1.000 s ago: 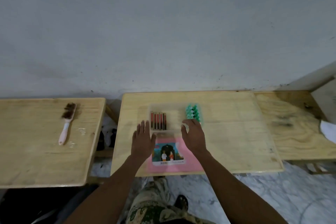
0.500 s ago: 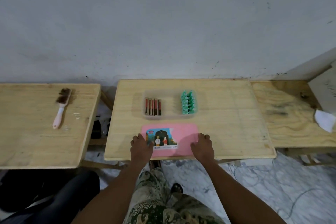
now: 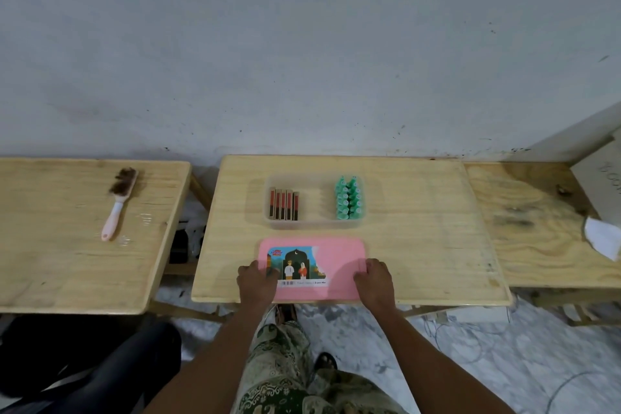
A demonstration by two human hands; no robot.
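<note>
A pink lid (image 3: 339,255) with a picture sticker lies flat near the front edge of the middle wooden table (image 3: 420,245). My left hand (image 3: 257,282) grips the lid's left end with curled fingers. My right hand (image 3: 373,281) grips its right end the same way. Just behind the lid stands a clear plastic tray (image 3: 314,223). It holds a row of red-and-brown sticks (image 3: 284,205) on the left and several small green bottles (image 3: 348,202) on the right.
A pink-handled brush (image 3: 119,202) lies on the left table (image 3: 67,262). A white cloth (image 3: 601,242) and a pale board (image 3: 601,185) sit on the right table (image 3: 537,245). A dark seat (image 3: 84,366) stands lower left. Marble floor lies below.
Both hands drew back from beside the clear tray to the near ends of the pink lid and curled round its edges. The camera view shifted slightly.
</note>
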